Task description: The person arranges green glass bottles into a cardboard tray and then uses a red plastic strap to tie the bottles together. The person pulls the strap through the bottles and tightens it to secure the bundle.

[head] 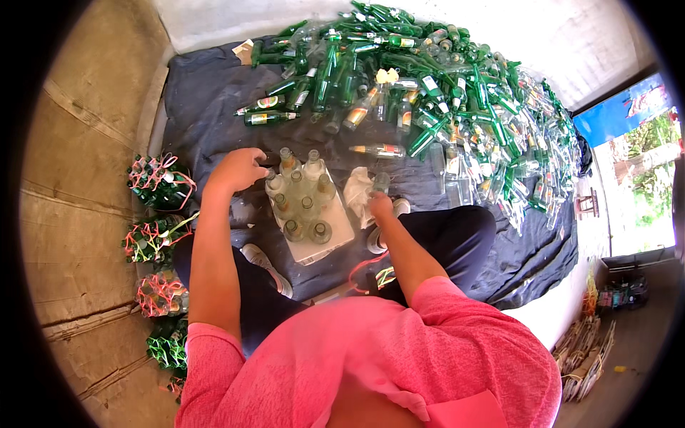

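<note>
My right hand (380, 206) grips a clear glass bottle (381, 183) by one end, beside a crumpled whitish cloth or bag (357, 192). My left hand (239, 170) is bent with thumb and fingers apart, its fingertips close to the neck of a clear bottle (275, 183). Whether they touch that bottle is hard to tell. That bottle belongs to a tight group of several clear glass bottles (306, 208), upright on a flat whitish board or box (326, 243) between my feet.
A large heap of green and clear bottles (396, 64) covers the far side and right of the dark sheet (208, 107). One labelled bottle (379, 151) lies ahead. Bottle bundles tied with pink strips (160, 174) line the left. A pink strip (366, 265) lies near my body.
</note>
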Demonstrator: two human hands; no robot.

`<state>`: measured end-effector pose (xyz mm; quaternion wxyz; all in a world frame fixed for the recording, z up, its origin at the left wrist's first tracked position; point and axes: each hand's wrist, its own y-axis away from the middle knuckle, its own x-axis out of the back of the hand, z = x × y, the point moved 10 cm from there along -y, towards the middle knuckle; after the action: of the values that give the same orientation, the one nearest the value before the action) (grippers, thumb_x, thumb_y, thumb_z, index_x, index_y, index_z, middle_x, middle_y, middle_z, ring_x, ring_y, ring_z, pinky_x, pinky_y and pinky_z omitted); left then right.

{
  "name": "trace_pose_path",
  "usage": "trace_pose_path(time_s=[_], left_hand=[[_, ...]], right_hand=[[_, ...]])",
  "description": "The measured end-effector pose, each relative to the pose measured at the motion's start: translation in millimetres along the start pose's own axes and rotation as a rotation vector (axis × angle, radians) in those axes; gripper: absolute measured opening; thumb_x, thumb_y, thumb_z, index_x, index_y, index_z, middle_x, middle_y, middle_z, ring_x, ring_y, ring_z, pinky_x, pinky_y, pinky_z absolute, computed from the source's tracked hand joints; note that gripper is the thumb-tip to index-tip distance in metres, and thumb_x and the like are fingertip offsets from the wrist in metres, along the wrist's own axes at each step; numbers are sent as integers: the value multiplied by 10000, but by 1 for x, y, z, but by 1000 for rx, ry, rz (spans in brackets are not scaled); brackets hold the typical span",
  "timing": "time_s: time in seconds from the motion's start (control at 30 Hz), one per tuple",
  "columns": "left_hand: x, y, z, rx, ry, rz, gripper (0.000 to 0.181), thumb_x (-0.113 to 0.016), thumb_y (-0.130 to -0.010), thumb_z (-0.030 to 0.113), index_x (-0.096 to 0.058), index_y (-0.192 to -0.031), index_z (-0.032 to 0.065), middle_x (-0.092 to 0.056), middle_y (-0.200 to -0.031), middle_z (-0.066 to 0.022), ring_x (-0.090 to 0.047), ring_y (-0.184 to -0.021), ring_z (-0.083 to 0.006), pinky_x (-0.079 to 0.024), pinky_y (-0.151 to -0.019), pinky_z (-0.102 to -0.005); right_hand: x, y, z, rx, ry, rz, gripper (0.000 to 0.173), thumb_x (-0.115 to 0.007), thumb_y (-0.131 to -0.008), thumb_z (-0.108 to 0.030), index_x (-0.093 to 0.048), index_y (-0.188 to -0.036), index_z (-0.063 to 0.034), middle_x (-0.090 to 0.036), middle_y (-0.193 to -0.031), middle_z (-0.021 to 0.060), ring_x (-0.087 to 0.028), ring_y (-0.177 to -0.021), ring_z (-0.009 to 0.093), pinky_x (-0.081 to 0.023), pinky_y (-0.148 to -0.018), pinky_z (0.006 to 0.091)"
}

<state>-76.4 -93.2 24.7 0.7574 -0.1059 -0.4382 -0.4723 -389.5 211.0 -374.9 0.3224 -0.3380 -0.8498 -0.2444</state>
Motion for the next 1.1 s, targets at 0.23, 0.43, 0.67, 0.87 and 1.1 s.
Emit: trace_pose_path(time_s=[0.23, 0.43, 0.67, 0.87, 1.1], left_hand=[[-3, 11, -9, -4, -2, -10, 458, -744, -828, 203, -665, -1223, -15, -735, -1020, -186, -702, -910, -284, -536, -809, -385], [-8, 12, -11, -78, -48, -21, 457, -742, -827, 212, -669, -1219, -11, -734, -996, -175, -694, -896, -273, -531, -811, -380], [-8, 21, -20, 10, -58, -27, 433, -755, -810, 248, -702, -1179, 29, -713, -1152, -190, -670, -1078, -339, -519, -907, -416], [-7, 23, -21, -5, -55, -7, 432, -757, -811, 259, -703, -1178, 37, -713, -1150, -186, -670, -1077, -338, -520, -902, -415], [-10, 22, -17, -77, -109, -11, 407, -749, -809, 250, -712, -1143, 20, -722, -1105, -199, -682, -1042, -351, -525, -889, -416]], right_hand=[[26, 31, -5, -219, -562, 150, 296, -654, -846, -116, -710, -1133, -72, -647, -715, 63, -586, -498, 193, -439, -445, 346], [45, 36, -5, -214, -251, 311, 332, -649, -860, -122, -694, -1184, -63, -707, -824, 94, -636, -562, 200, -481, -491, 345], [103, 60, -58, -330, -217, 293, 338, -713, -820, -151, -705, -1155, -105, -725, -937, 149, -708, -786, 255, -559, -681, 390], [165, 66, -166, 52, 139, 260, 338, -722, -827, -275, -711, -1126, -119, -727, -978, 195, -717, -895, 354, -559, -789, 441], [225, 90, -285, 295, 209, 164, 360, -714, -875, -314, -696, -1139, -69, -716, -994, 227, -698, -923, 402, -543, -812, 462]])
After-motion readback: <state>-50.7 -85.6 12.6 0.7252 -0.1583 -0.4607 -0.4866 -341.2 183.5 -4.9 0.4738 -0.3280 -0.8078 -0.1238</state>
